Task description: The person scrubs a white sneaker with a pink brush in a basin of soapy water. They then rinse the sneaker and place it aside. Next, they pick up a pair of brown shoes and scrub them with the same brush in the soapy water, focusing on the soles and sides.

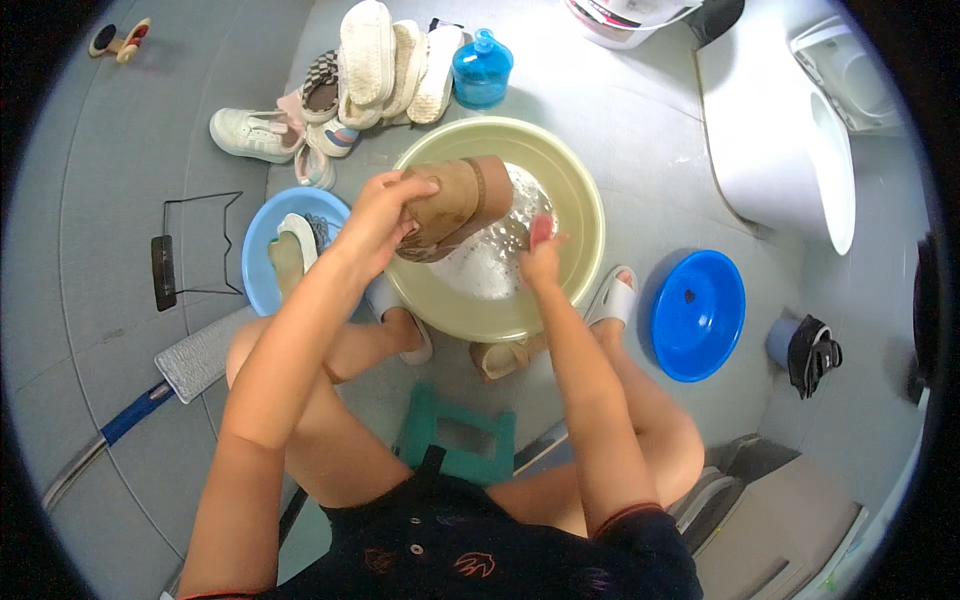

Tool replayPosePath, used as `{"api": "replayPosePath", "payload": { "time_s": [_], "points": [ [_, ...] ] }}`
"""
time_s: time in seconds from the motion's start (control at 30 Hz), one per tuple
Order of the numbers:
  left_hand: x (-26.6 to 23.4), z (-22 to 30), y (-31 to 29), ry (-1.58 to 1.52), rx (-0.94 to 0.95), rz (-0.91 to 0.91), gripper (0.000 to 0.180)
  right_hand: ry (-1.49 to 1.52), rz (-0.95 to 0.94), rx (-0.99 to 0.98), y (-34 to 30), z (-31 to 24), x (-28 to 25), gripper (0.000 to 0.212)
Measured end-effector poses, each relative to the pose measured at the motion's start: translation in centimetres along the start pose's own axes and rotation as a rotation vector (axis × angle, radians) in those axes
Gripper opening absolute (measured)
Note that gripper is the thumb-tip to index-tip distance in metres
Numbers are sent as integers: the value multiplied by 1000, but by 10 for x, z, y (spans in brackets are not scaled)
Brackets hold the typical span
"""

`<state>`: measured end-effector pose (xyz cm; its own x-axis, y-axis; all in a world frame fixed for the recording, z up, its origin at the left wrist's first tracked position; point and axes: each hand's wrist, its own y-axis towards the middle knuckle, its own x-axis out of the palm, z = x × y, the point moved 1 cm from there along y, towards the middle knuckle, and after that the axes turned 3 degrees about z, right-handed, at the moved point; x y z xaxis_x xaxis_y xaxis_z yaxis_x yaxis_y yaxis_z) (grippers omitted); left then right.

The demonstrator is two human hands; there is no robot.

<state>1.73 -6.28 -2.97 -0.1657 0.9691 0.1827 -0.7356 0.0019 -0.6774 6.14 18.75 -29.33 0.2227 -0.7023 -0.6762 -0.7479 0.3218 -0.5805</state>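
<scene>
Over the pale yellow-green basin [597, 200], my left hand [378, 222] grips a brown boot [450, 205] with dark wet patches. The boot is tilted on its side, its upper end toward the right. My right hand [541, 262] is closed around a small pinkish-red object [541, 229], mostly hidden by the fingers; its kind does not show clearly. It is a little right of the boot and apart from it. Sudsy water [487, 262] lies in the basin below both hands. A tan shoe [500, 358] rests on the floor against the basin's near side.
A light blue basin [256, 232] with insoles and a brush-like item stands left, a dark blue basin [728, 330] right. Several shoes [366, 50] and a blue bottle [482, 72] sit beyond. A green stool [425, 420] is beneath me; a white toilet [765, 130] stands far right.
</scene>
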Motion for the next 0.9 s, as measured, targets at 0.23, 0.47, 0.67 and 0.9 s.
{"api": "replayPosePath", "payload": {
  "time_s": [0.23,0.47,0.67,0.9],
  "points": [
    [16,6,-3,48,276,-168,53,-218,-155,-92,-25,44,43,69],
    [18,17,-13,69,440,-154,49,579,-547,108,-86,-11,-38,82],
    [11,9,-8,17,434,-155,44,4,-127,-192,-140,-8,-83,72],
    [29,-11,-12,113,464,-184,36,366,228,-672,-245,-96,-169,53]
  ]
}}
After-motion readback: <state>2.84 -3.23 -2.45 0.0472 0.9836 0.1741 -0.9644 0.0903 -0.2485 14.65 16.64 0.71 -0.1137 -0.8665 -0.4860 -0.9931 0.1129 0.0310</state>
